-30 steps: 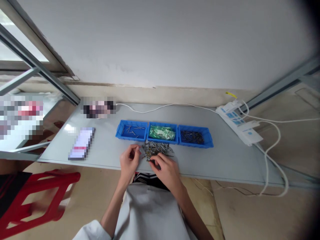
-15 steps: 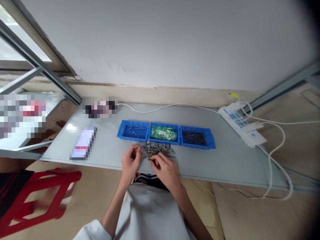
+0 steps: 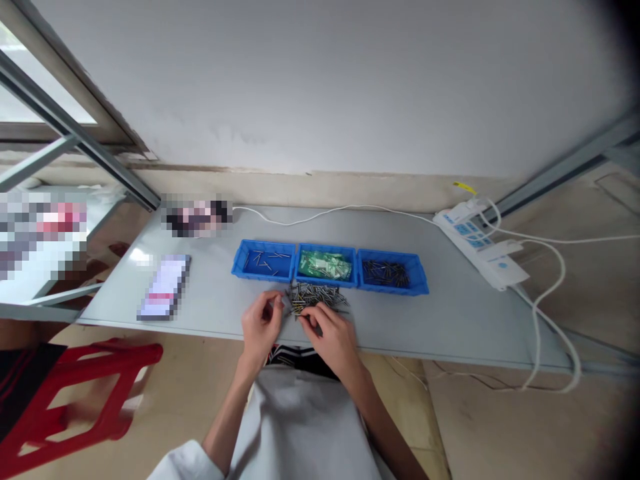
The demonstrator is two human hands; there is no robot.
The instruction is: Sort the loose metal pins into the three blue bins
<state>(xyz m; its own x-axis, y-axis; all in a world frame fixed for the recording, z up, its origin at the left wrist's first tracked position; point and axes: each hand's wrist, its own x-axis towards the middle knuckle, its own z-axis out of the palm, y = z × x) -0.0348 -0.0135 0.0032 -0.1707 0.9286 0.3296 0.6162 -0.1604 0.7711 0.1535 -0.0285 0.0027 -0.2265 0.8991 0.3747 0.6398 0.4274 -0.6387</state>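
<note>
A loose pile of thin metal screws (image 3: 320, 295), silver, dark and a few yellowish, lies on the table in front of the bins. At its left edge my left hand (image 3: 262, 321) is closed in a pinch, with thumb and forefinger together; whatever is between them is too small to make out. My right hand (image 3: 330, 331) reaches over the near edge of the pile, thumb and fingertips pinched on a small dark screw. Behind the pile stand three joined blue bins: the left bin (image 3: 240, 267) with several silver pieces, the middle bin (image 3: 356, 270) with green-tinted packets, the right bin (image 3: 423, 280) with dark screws.
A phone (image 3: 165, 287) lies on the grey table (image 3: 450, 327) at the left, and a blurred object (image 3: 197, 219) sits behind it. A white power strip (image 3: 480, 247) with looping cables is at the right. A red stool (image 3: 90, 393) stands at lower left.
My right hand's fingertips have shifted slightly up toward the pile. My left hand stays pinched in nearly the same place. The view sways a little; the bins have not moved.
</note>
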